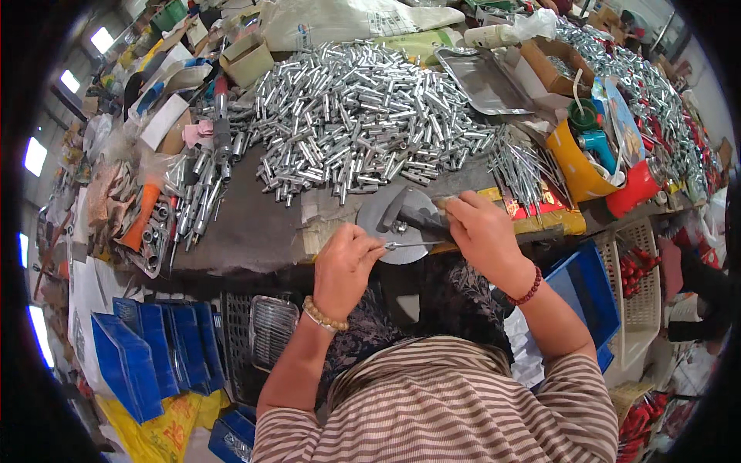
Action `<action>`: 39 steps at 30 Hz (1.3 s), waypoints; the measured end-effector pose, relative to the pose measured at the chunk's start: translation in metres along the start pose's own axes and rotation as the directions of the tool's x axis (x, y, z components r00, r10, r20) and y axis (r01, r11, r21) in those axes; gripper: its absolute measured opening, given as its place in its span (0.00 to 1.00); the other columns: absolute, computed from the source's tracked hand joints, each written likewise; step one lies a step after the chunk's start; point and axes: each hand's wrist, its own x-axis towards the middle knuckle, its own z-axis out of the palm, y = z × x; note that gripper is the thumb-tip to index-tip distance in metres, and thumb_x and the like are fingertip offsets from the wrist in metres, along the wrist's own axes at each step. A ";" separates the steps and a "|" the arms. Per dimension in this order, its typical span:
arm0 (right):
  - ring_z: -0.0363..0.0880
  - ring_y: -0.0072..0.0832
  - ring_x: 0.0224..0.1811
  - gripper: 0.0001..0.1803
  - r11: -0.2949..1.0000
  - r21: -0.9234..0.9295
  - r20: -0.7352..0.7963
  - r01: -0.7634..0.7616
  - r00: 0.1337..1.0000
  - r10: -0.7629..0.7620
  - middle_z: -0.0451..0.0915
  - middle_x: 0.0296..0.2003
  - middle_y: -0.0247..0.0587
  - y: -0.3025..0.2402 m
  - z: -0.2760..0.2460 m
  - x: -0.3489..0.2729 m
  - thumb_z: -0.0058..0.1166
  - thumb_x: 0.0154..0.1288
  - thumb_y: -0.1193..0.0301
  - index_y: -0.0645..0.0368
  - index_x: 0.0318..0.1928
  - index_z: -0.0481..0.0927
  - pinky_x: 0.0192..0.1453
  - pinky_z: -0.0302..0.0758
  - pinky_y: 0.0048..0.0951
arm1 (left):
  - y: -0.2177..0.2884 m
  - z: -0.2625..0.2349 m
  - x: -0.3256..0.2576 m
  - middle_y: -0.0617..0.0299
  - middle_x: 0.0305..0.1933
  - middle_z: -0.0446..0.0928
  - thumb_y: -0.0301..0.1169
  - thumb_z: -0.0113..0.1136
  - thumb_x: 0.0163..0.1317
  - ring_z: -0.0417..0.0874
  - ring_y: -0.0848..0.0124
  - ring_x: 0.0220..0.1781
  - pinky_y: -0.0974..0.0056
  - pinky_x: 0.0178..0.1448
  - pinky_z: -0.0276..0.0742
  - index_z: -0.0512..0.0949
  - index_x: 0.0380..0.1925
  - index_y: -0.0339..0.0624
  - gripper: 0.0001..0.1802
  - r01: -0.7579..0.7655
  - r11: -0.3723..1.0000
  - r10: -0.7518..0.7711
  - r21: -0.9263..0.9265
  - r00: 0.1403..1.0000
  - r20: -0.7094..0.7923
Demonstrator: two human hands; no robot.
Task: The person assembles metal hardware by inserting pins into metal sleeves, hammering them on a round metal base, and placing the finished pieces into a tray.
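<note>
At the bench's front edge lies a round grey metal disc [396, 252] with a black, curved handle-like part [421, 211] over it and a small shiny fitting in its middle. My left hand [345, 261] is closed, thumb and fingertips pinching one end of a thin metal rod [413, 245] just in front of the disc. From the right, my right hand [482, 230] closes its fingers at the outer end of the black handle. The rod's far end runs toward that hand, and whether the fingers touch it is hidden.
A big heap of silver metal tubes [363, 116] covers the bench behind. Thin rods [525, 166] and a yellow tub [579, 162] lie to the right, a power screwdriver [222, 127] and sockets to the left. Blue bins [131, 355] stand below at left, another blue bin [587, 297] at right.
</note>
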 end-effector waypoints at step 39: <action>0.81 0.43 0.43 0.21 0.988 0.136 0.003 0.079 0.997 -0.080 0.79 0.41 0.44 -0.012 0.001 -0.002 0.68 0.60 0.76 0.52 0.55 0.87 0.46 0.79 0.42 | -0.002 -0.009 -0.005 0.59 0.38 0.77 0.22 0.73 0.60 0.81 0.66 0.39 0.62 0.44 0.77 0.89 0.42 0.39 0.09 0.015 0.999 -0.013 -0.039 0.998 0.060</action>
